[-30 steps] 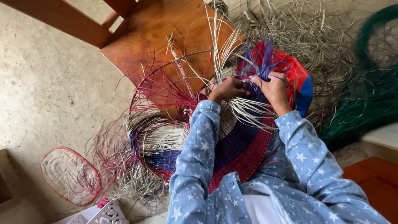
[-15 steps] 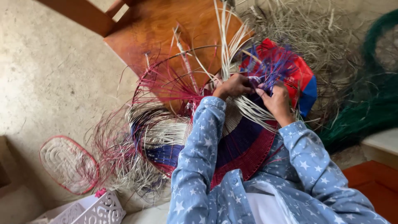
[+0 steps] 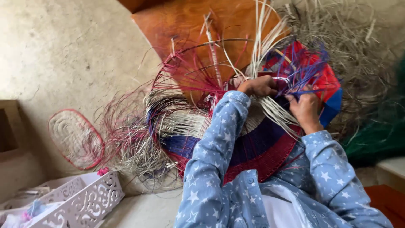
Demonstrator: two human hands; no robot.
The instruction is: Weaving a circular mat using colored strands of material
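A large round woven basket of red, blue and purple strands [image 3: 257,152] is held tilted in the lap, its unfinished rim turned up and away. Both hands are set at that far rim. The left hand [image 3: 258,86] is closed around pale loose strands [image 3: 278,114]; the right hand [image 3: 304,109], just beside it, is pinched on purple strands [image 3: 303,71]. The strands run outward from the hands.

Concrete floor [image 3: 63,55] bears an oval woven mat [image 3: 76,138], seemingly propped.

A woven basket [image 3: 253,147] lies under both hands [image 3: 280,97], an oval mat [image 3: 76,139] to its left.
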